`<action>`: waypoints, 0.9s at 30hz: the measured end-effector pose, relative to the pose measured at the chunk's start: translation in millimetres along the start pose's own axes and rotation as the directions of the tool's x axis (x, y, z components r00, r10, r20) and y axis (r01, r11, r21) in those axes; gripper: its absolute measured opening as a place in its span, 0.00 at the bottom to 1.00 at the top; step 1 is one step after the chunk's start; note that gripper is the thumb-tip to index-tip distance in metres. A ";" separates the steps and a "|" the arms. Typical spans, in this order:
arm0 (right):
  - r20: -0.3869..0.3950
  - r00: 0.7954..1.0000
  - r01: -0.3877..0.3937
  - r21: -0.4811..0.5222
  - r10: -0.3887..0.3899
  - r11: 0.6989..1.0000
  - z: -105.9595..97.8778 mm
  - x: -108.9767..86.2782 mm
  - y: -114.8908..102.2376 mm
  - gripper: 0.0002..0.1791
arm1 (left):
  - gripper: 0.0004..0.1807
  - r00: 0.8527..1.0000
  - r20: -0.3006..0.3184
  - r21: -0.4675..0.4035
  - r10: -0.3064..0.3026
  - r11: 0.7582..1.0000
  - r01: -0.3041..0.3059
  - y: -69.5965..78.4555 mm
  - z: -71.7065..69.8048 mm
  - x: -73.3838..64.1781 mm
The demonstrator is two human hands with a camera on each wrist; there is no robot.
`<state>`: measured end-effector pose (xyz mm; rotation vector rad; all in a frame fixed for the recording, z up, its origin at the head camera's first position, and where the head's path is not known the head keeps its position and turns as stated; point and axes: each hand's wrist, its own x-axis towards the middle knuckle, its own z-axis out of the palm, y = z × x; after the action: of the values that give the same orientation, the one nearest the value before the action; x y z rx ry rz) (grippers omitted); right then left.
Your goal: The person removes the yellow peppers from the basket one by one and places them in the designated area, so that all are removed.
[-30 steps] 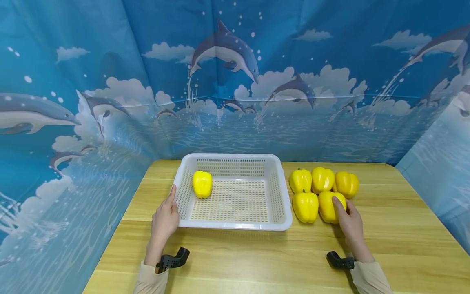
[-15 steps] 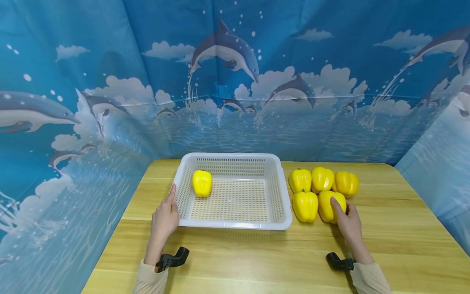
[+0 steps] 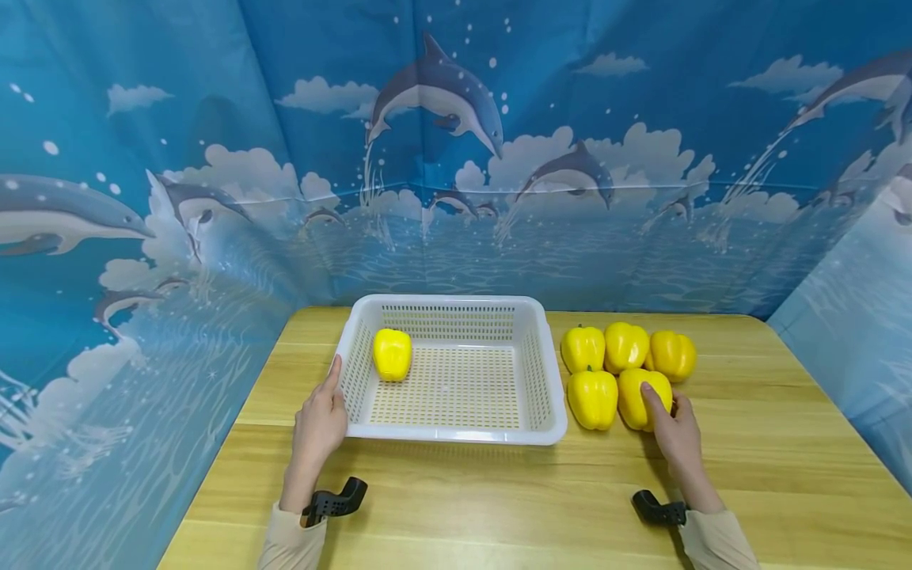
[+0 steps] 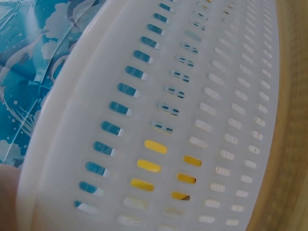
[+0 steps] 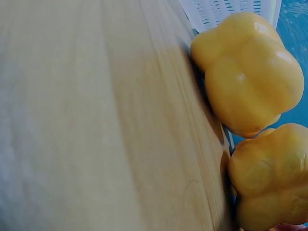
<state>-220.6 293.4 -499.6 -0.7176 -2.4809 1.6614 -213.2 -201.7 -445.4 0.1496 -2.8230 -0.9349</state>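
Observation:
A white plastic basket (image 3: 456,435) with slotted walls stands on the wooden table. One yellow bell pepper (image 3: 393,355) lies inside it, at the left. My left hand (image 3: 320,419) holds the basket's front left edge; in the left wrist view a bit of that hand (image 4: 8,197) shows beside the rim. To the right of the basket, my right hand (image 3: 678,431) grips the front right yellow bell pepper (image 3: 636,398) of a close group, its thumb lying over the front. The fingers on the far side are mostly hidden. In the right wrist view, that pepper (image 5: 272,178) fills the lower right.
Beside the gripped pepper sits another yellow bell pepper (image 3: 593,400). Behind stand more peppers: one on the left (image 3: 583,350), one in the middle (image 3: 626,347), and a darker one on the right (image 3: 670,356). A blue dolphin curtain (image 3: 456,237) hangs behind the table (image 3: 456,507).

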 end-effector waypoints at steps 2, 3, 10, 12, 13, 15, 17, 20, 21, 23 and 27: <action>0.001 1.000 0.001 0.006 -0.001 1.000 0.3 -0.1 -0.2 0.50 | 0.29 1.000 0.000 0.002 -0.001 1.000 0.001 -0.4 -0.1 0.0; 0.000 1.000 0.001 0.012 -0.001 1.000 0.4 -0.1 -0.3 0.50 | 0.29 1.000 0.000 0.001 -0.001 1.000 0.001 -0.2 -0.3 0.1; -0.013 1.000 0.008 0.044 -0.007 0.999 0.8 -1.0 -0.1 0.48 | 0.29 1.000 0.003 -0.002 -0.007 1.000 0.007 1.1 -0.6 1.0; -0.024 1.000 0.009 0.049 -0.007 0.999 0.7 -1.5 0.1 0.48 | 0.29 1.000 0.004 -0.003 -0.008 1.000 0.008 1.3 -0.5 1.1; -0.034 0.999 0.011 0.056 -0.009 0.998 0.5 -1.6 0.1 0.47 | 0.29 1.000 0.004 -0.004 -0.008 1.000 0.008 1.4 -0.4 1.2; -0.059 0.998 0.014 0.070 -0.010 0.997 -0.1 -2.5 -0.4 0.47 | 0.29 1.000 0.006 -0.003 -0.005 1.000 0.005 1.7 -0.1 1.2; -0.090 0.996 0.018 0.078 -0.011 0.997 -0.7 -3.6 -1.5 0.45 | 0.29 1.000 0.004 0.001 0.000 1.000 0.000 1.6 0.0 1.1; -0.154 0.988 0.044 0.108 -0.027 0.993 -1.9 -6.0 -6.3 0.42 | 0.29 1.000 0.002 0.002 0.006 1.000 -0.006 1.5 -0.1 0.9; -0.177 0.984 0.055 0.113 -0.035 0.992 -2.1 -6.9 -8.9 0.40 | 0.29 1.000 0.002 0.001 0.005 1.000 -0.005 1.6 -0.3 0.8; -0.213 0.976 0.081 0.125 -0.053 0.989 -2.7 -10.1 -15.5 0.38 | 0.29 1.000 0.002 -0.002 0.000 1.000 0.000 1.8 -0.5 0.7; -0.270 0.956 0.157 0.135 -0.116 0.978 -2.4 4.9 -7.2 0.33 | 0.29 1.000 0.005 -0.002 -0.008 1.000 0.008 2.2 -0.9 0.5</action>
<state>-226.6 295.2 -493.1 -0.6794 -2.1430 1.5755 -213.6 -200.6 -443.3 0.1582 -2.8282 -0.9405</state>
